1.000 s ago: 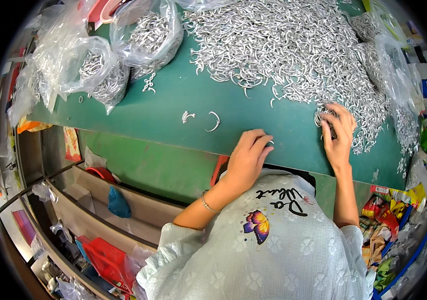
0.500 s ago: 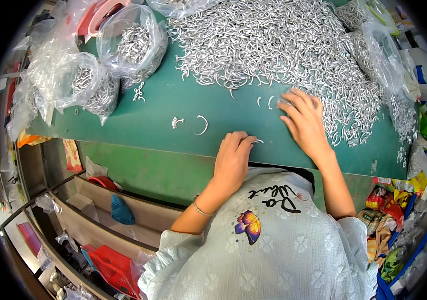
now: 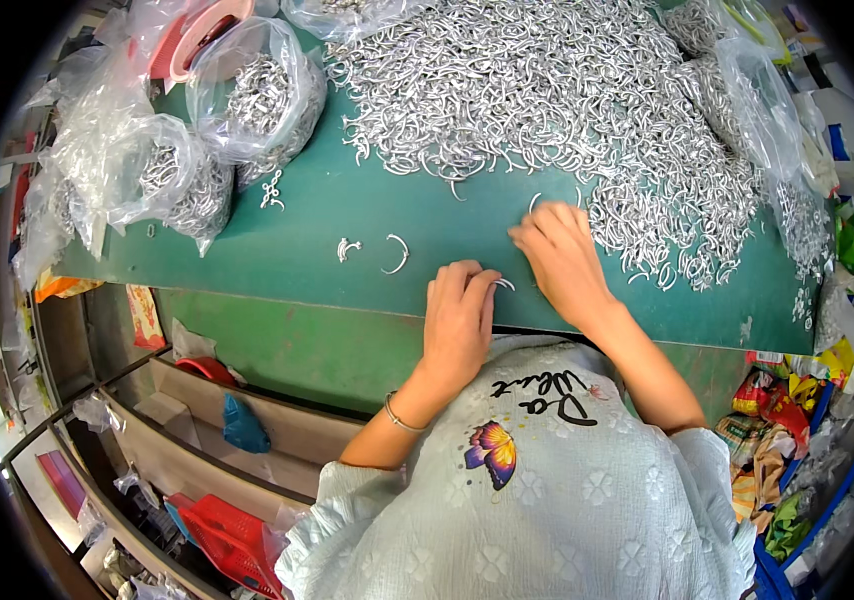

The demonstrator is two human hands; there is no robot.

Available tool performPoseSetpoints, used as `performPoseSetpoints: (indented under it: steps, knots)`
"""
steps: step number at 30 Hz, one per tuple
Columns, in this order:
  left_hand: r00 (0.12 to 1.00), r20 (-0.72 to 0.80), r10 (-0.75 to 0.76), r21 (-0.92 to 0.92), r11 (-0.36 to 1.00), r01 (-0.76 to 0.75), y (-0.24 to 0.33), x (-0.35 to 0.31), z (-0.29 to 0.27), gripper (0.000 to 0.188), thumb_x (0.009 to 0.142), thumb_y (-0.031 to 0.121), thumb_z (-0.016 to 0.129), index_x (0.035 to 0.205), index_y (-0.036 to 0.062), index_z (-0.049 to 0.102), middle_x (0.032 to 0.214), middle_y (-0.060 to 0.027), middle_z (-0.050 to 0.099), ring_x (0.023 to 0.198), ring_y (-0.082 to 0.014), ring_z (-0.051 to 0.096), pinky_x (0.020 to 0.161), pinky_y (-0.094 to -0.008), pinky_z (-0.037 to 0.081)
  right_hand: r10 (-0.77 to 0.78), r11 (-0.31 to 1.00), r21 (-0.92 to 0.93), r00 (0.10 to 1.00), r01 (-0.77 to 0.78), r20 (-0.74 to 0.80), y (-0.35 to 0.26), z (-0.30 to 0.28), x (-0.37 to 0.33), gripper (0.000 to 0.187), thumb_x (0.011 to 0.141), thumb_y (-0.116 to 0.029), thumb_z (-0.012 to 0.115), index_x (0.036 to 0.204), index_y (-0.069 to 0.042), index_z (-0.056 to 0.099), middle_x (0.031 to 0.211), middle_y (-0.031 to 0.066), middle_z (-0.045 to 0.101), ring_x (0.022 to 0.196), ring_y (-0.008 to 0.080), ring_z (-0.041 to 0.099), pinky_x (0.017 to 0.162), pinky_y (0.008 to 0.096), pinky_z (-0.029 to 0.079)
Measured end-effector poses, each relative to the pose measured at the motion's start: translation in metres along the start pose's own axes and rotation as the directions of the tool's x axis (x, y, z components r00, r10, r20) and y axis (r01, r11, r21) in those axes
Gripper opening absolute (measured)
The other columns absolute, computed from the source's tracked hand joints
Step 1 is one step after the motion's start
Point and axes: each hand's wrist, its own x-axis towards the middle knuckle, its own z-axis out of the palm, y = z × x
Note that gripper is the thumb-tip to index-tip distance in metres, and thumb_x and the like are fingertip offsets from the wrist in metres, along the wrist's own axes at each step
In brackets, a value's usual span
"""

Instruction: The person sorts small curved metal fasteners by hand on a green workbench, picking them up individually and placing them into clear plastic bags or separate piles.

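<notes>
Silver metal hooks (image 3: 547, 90) lay heaped across the green table (image 3: 277, 250), clear bags (image 3: 177, 180) crowding its left edge. The left hand (image 3: 459, 320) pinched one small hook (image 3: 503, 284) near the front edge; the right hand (image 3: 562, 262) rested flat, unclenched.

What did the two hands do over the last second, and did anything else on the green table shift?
The right hand drew back from the edge of the big pile of metal hooks toward the left hand, dragging a few hooks along. The left hand barely moved; a hook sits at its fingertips near the table's front edge. The loose curved hook, the bags of hooks and the green table stayed as they were.
</notes>
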Motion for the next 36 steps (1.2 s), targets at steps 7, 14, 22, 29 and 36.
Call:
performPoseSetpoints:
  steps: [7,14,22,29,36]
  knots:
    - [0.996,-0.082,-0.041,0.043,0.998,0.044,-0.003,0.003,0.005,0.019,0.08,-0.004,0.066,0.098,0.0023,0.062,0.096,-0.0106,0.055,0.085,-0.0284,0.053,0.074,-0.0373,0.04,0.073,0.99,0.112,0.994,-0.081,0.079,0.019,-0.067,-0.062,0.019,0.071,-0.004,0.073,0.088,-0.005,0.066,0.094,0.0055,0.059,0.098,0.0258,0.056,0.086,0.0402,0.039]
    - [0.993,-0.098,-0.06,0.072,0.995,0.067,0.01,0.014,0.009,0.03,0.079,-0.004,0.067,0.107,0.0062,0.064,0.109,-0.0116,0.053,0.097,-0.0278,0.052,0.085,-0.0369,0.04,0.398,0.905,-0.071,0.892,-0.42,-0.216,0.029,-0.073,-0.084,0.037,0.075,-0.016,0.075,0.11,-0.008,0.065,0.122,0.011,0.055,0.119,0.0326,0.046,0.098,0.0437,0.034]
    - [0.988,0.122,0.094,-0.007,0.996,-0.093,0.042,0.017,0.028,0.031,0.081,0.0,0.068,0.11,0.0068,0.062,0.117,-0.0105,0.053,0.101,-0.027,0.053,0.088,-0.0402,0.038,0.334,0.925,-0.171,0.94,-0.34,-0.066,0.072,-0.071,-0.071,0.06,0.079,-0.031,0.072,0.134,-0.017,0.051,0.141,0.0128,0.04,0.132,0.0357,0.035,0.108,0.0533,0.027]
    - [0.98,0.16,0.119,0.043,0.991,-0.127,0.044,0.024,0.035,0.035,0.082,0.003,0.067,0.116,0.005,0.059,0.12,-0.0122,0.052,0.105,-0.0291,0.052,0.088,-0.0404,0.038,0.333,0.789,-0.482,0.924,-0.381,-0.185,0.139,-0.104,-0.077,0.061,0.075,-0.01,0.071,0.133,-0.021,0.052,0.14,0.0094,0.043,0.129,0.0333,0.038,0.107,0.0493,0.029]
    - [0.986,0.131,0.105,0.103,0.988,-0.119,0.049,0.045,0.044,0.046,0.083,0.004,0.067,0.127,0.003,0.052,0.125,-0.0149,0.051,0.114,-0.0327,0.05,0.093,-0.0428,0.038,0.241,0.958,-0.103,0.946,-0.267,-0.217,0.085,-0.09,-0.054,0.058,0.072,0.003,0.059,0.129,-0.012,0.055,0.136,0.0137,0.045,0.13,0.0362,0.04,0.104,0.0519,0.031]
